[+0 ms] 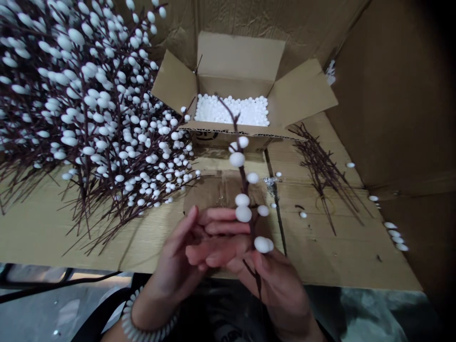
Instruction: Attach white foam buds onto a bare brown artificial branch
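Note:
My right hand point(274, 280) grips a thin dark brown artificial berry branch point(243, 179) near its lower end, between thumb and fingers. The branch stands nearly upright, with several white oval berries along its stem and a bare forked tip at the top. Just left of it is my left hand point(178, 256), palm turned inward, thumb raised and fingers stretched towards the stem. Those fingers partly overlap my right fingers, and I cannot make out any berry in them. Behind the branch tip, an open cardboard box point(235, 140) holds loose white berries point(228, 111).
A large heap of finished berry branches point(96, 114) covers the left of the wooden table point(149, 237). Bare brown twigs point(324, 166) lie to the right. Stray white berries point(394, 233) sit along the right edge, beside cardboard walls point(399, 118).

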{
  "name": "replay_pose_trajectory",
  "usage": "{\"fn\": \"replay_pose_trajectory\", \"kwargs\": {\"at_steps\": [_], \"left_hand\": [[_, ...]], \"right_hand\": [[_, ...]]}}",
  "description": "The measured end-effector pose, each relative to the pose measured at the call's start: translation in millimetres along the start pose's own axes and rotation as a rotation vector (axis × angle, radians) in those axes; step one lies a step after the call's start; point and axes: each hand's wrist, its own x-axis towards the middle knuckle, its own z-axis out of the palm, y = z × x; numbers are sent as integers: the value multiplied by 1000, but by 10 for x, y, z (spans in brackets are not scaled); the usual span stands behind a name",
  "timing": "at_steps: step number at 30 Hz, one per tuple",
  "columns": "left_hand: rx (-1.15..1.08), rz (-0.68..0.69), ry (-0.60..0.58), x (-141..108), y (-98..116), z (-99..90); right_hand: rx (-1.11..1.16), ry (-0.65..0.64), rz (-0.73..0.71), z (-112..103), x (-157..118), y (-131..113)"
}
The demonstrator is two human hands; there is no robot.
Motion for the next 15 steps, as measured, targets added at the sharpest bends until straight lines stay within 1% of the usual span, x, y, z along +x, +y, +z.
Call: {"fn": "replay_pose_trajectory", "kwargs": {"at_steps": [2,5,7,9,12,15], "left_hand": [[-8,77,24,-20,27,-23],[13,254,43,-59,61,-39],[47,345,62,-80,75,-28],[89,409,94,-92,81,-7],[101,458,127,-96,80,21],[108,507,133,-101,63,25]], "right_hand": [[-86,43,-41,0,-5,-43],[-209,141,-83,20,7,-88],[-250,168,-116,23,11,-102],[-281,141,-127,3,4,-108],[-315,57,-113,-52,-16,-116],[-319,59,-131,-76,-22,-124]]}}
